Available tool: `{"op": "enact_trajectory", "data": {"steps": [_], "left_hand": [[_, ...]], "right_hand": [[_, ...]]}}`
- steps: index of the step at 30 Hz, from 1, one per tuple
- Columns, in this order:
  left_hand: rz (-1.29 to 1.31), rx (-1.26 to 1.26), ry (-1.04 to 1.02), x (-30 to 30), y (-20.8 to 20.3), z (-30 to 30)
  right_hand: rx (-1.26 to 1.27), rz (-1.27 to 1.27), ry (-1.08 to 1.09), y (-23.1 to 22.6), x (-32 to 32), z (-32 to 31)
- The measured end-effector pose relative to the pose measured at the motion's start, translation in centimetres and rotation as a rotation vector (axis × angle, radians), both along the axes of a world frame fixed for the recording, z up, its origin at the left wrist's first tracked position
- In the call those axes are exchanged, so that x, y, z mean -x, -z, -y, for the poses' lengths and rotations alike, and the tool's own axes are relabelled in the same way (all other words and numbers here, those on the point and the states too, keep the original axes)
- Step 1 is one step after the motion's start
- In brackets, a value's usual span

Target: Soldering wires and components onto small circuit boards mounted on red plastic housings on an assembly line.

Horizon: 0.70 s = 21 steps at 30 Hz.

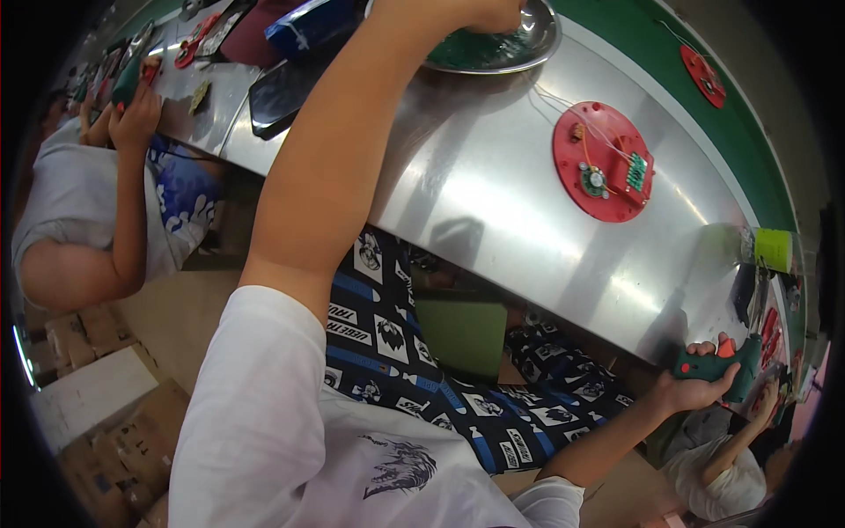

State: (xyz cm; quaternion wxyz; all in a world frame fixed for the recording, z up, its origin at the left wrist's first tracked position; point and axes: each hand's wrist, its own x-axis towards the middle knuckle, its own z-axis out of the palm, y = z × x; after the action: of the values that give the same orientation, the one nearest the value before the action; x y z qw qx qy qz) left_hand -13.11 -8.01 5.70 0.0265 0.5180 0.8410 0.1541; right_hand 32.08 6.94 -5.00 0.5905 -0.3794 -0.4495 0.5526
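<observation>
Right hand (693, 393), four o'clock, grips a green driver (706, 366). Left hand (498, 12), twelve, at metal bowl (540, 33): fingers, cannot tell. Sliding the bowl might snag the red disc (605, 164) by its white wires (602, 134).

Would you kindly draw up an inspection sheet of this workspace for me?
Surface: shiny metal table, green strip along the far side.
Job's things: red disc carrying small circuit boards; metal bowl, contents unclear; green power driver.
Clutter: blue pack, black angular object, yellow-green roll.
Hands: left hand at the bowl, partly out of frame; right hand gripping the driver.
Cables: thin wires from the disc toward the bowl.
Surroundings: co-workers at left and right; cardboard boxes.
</observation>
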Motion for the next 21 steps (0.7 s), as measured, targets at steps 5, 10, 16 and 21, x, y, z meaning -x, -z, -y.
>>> {"op": "enact_trajectory", "data": {"steps": [5, 10, 16, 21], "left_hand": [[-0.021, 0.135, -0.093, 0.4, 1.0, 0.2], [-0.039, 0.162, 0.003, 1.1, 1.0, -0.1], [0.023, -0.319, 0.178, 2.0, 1.7, 0.0], [0.2, -0.41, 0.199, -1.4, 0.4, -0.1]], "right_hand": [[-0.026, 0.017, -0.105, 1.2, -0.5, -0.8], [-0.006, 0.026, -0.065, 1.1, 0.8, -0.2], [-0.045, -0.021, -0.034, -0.1, 1.3, 0.9], [0.0, -0.054, -0.064, 0.0, 1.2, 0.9]]}}
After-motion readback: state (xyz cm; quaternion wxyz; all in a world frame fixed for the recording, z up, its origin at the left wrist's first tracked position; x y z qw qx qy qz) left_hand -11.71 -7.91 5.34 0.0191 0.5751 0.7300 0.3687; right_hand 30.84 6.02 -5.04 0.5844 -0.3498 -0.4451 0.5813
